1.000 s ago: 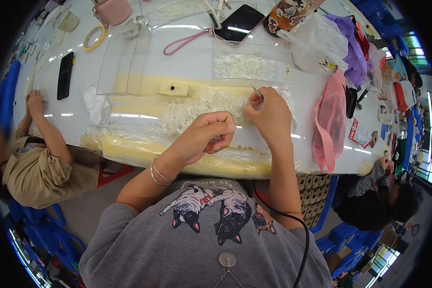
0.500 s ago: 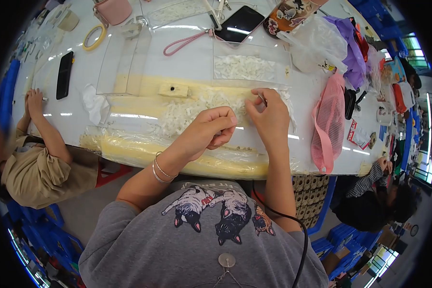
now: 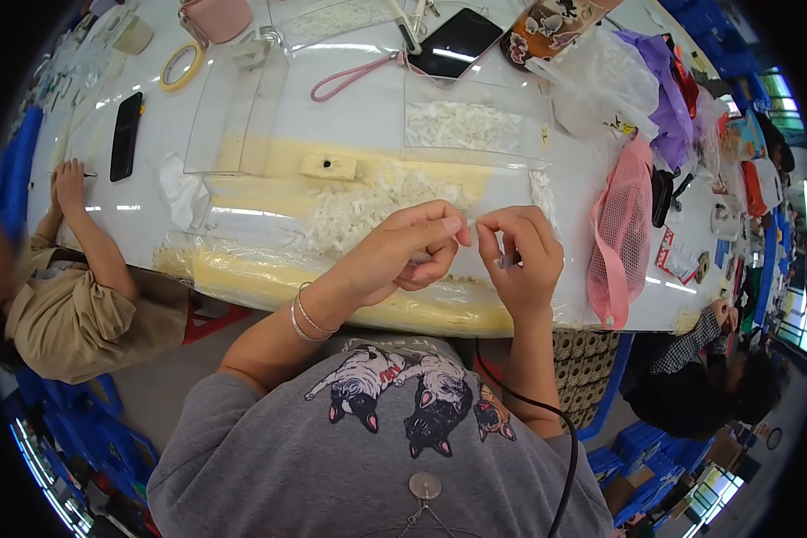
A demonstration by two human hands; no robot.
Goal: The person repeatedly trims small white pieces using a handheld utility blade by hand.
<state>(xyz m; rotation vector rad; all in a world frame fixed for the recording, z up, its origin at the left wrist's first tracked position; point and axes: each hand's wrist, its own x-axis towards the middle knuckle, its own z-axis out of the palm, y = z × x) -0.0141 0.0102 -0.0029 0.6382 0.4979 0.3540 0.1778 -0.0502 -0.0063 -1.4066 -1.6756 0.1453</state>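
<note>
Centre of the frame: your left hand [image 3: 402, 251] and right hand [image 3: 526, 264] nearly meet, curled narrow, whatever they grip I can't tell, near white scraps [image 3: 350, 211] heaped on the table [image 3: 354, 125].

bright light, white glare streaking the tabletop [image 3: 350, 125], curved edges fading black.

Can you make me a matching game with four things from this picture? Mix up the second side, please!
1. tape roll
2. mesh bag
3. bracelets
4. loose white strips

A. around the left wrist
B. heaped on the table
C. pink
D. yellow

Right pairs: 1-D, 2-C, 3-A, 4-B.
</note>
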